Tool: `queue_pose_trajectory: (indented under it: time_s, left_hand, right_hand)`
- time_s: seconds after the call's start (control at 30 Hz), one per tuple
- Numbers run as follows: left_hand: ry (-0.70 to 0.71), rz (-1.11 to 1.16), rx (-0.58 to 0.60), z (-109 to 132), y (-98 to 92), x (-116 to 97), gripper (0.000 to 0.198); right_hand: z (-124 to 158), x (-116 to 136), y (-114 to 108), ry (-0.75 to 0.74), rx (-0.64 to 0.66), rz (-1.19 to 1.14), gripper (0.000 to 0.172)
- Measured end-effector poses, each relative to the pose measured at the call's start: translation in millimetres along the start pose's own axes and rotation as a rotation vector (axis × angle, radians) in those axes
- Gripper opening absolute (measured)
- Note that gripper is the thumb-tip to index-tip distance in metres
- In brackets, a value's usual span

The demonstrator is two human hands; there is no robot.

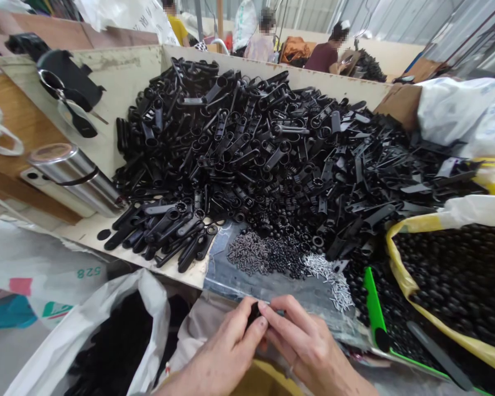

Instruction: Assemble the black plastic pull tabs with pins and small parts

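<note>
My left hand [226, 346] and my right hand [309, 346] meet at the bottom centre, fingers pinched together on a small black plastic part [253, 314] that mostly hides between the fingertips. Just beyond them, on a clear plastic sheet [226, 275], lie small heaps of dark screws [249, 254], tiny black pieces [286, 257] and silver pins [334, 280]. Behind rises a large pile of black plastic handle-shaped parts [264, 143] filling the workbench.
A steel flask [76, 176] lies at the left by scissors [72, 107]. A yellow bag [400, 275] of black pieces and a green tray [373, 308] sit at the right. A white sack [119, 324] of black parts stands lower left. People work in the background.
</note>
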State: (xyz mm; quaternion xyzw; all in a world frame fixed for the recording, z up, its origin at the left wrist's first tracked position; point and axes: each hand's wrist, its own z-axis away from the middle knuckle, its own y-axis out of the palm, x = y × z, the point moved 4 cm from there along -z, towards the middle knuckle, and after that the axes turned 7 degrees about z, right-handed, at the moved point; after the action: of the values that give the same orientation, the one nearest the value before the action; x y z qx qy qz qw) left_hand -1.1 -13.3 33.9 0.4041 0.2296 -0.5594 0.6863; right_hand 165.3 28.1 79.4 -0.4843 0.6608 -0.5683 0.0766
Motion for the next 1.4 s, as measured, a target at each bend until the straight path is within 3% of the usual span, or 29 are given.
queue_pose_trajectory:
  time_s: [0.1,0.17,0.27,0.37,0.43,0.53,0.63,0.7,0.83,0.97,1.03,1.13,1.3,1.4]
  left_hand:
    - [0.001,-0.169,-0.032,3,4.0,-9,0.043]
    - [-0.006,-0.243,0.083,6,10.3,-15,0.039]
    - [-0.035,-0.232,0.274,12,18.9,-20,0.046]
    - [0.004,-0.121,0.335,14,22.7,-21,0.054]
    - [0.067,-0.125,0.306,10,21.5,-18,0.054]
    - [0.237,-0.328,0.182,2,14.2,-16,0.043]
    - [0.417,-0.621,0.055,-2,8.5,-20,0.034]
    - [0.451,-0.692,0.028,-2,7.7,-23,0.038]
    - [0.259,-0.416,0.019,-3,1.7,-23,0.043]
    - [0.058,-0.161,0.107,-9,-4.1,-13,0.035]
    - [0.020,-0.160,0.152,-12,-4.3,-10,0.031]
    - [-0.008,-0.192,0.128,-11,-2.7,-11,0.034]
    - [-0.080,-0.108,0.104,-4,6.6,-16,0.048]
    - [-0.169,-0.085,0.062,-2,8.3,-12,0.066]
  right_hand:
    - [3,1,-3,0.011,-0.006,-0.058,0.034]
    - [7,1,-7,0.052,0.011,-0.138,0.036]
    - [16,-1,-8,0.233,0.022,-0.343,0.049]
    - [24,0,4,0.399,-0.023,-0.490,0.051]
    - [26,2,17,0.456,-0.082,-0.504,0.042]
    - [24,0,38,0.531,-0.171,-0.554,0.035]
    - [20,-7,52,0.636,-0.179,-0.670,0.040]
    - [19,-13,55,0.735,-0.178,-0.782,0.048]
    - [11,-22,47,0.810,-0.142,-0.837,0.052]
    - [-1,-23,33,0.704,-0.068,-0.678,0.042]
    - [-5,-21,29,0.653,-0.071,-0.630,0.038]
    - [-6,-18,27,0.605,-0.091,-0.605,0.033]
    - [-1,-20,30,0.561,-0.002,-0.604,0.028]
    - [1,-21,31,0.544,0.017,-0.609,0.029]
